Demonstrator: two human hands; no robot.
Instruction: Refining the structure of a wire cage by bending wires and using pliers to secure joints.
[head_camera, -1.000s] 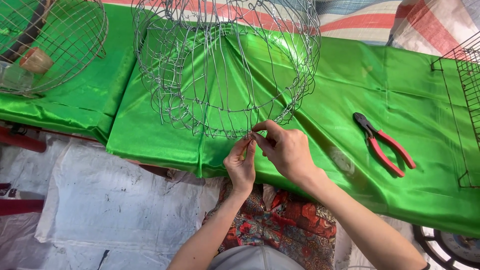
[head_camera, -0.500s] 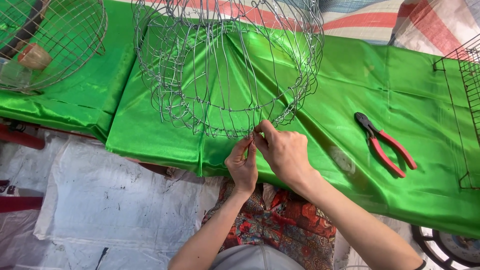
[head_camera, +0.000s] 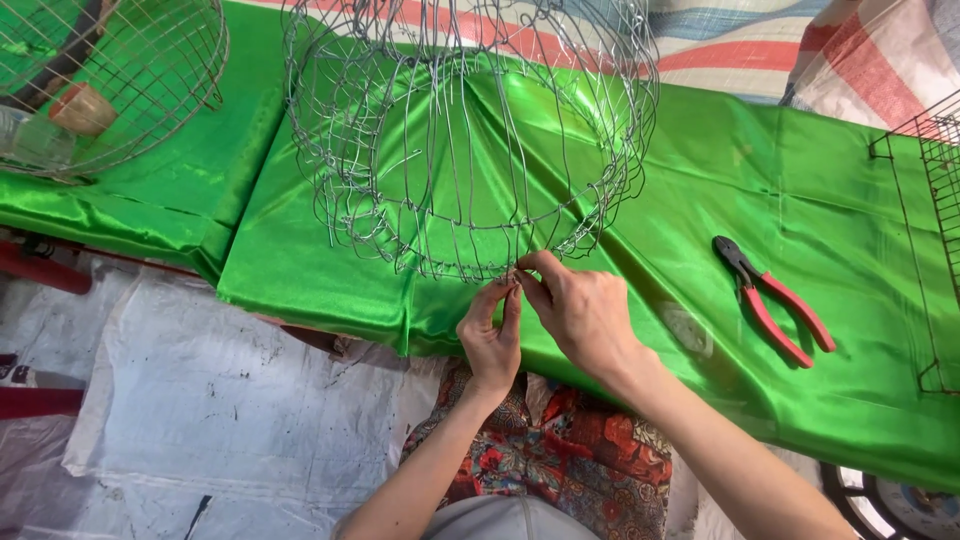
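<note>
Wire basket frame (head_camera: 470, 140): round, silver, open lattice of thin bent wires, unfinished loose ends. Lies tipped on green cloth, near rim toward viewer, pinched at bottom edge.

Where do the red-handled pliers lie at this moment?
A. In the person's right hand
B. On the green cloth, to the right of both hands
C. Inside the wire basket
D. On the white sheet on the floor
B: the red-handled pliers lie untouched on the green cloth, while both hands pinch the wire basket rim.

Shiny green cloth (head_camera: 820, 200) covers the table; white sheeting (head_camera: 200, 400) below.
</note>
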